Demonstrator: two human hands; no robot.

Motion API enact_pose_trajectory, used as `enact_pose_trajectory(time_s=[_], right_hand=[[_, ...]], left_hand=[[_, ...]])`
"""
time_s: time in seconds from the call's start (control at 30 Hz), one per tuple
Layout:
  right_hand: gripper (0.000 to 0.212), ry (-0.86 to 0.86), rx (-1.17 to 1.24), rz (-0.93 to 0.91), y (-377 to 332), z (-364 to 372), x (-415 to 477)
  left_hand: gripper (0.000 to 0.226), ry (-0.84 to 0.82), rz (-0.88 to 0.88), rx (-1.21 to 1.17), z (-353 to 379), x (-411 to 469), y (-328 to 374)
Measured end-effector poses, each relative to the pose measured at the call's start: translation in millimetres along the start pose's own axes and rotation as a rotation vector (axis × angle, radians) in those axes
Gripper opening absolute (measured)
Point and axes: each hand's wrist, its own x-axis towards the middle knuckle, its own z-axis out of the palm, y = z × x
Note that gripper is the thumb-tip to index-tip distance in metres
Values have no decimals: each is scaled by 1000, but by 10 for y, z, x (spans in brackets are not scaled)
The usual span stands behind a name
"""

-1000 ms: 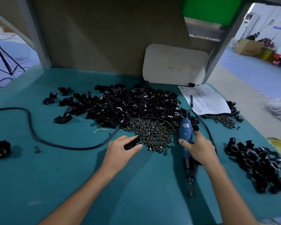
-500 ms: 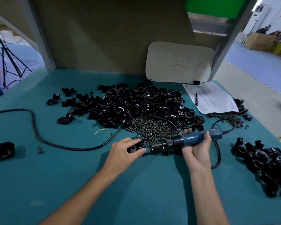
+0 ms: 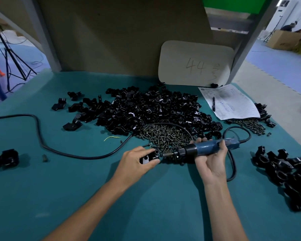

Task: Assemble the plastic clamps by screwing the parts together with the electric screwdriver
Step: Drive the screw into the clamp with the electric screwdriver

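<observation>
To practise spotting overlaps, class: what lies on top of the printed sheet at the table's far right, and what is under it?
A black pen lies on the printed sheet. Screws show at its near edge; whatever lies beneath the paper is hidden.

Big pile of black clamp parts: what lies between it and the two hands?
In the head view, a heap of dark screws lies there, with a black power cable arching across its far edge.

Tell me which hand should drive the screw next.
Right. The right hand grips the electric screwdriver, its bit pointing at the clamp that the left hand holds.
</observation>
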Motion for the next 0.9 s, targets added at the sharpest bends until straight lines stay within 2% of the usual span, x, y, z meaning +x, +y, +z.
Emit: enact_pose_trajectory(time_s=[0.23, 0.43, 0.6, 0.7, 0.8, 0.9], right_hand=[[36, -61, -104, -16, 0, -71, -16], [36, 27, -64, -13, -8, 32, -22], [29, -28, -101, 28, -19, 22, -67], [33, -56, -139, 74, -45, 21, -80], [49, -11, -196, 75, -34, 32, -68], [47, 23, -233, 72, -23, 28, -58]], left_hand=[[47, -6, -20, 5, -5, -1, 9], [48, -59, -7, -5, 2, -2, -4], [58, -97, -23, -34, -7, 4, -14], [59, -86, -37, -27, -7, 8, -22], [52, -47, -39, 7, 1, 9, -34], [50, -32, -24, 48, 9, 4, -41]])
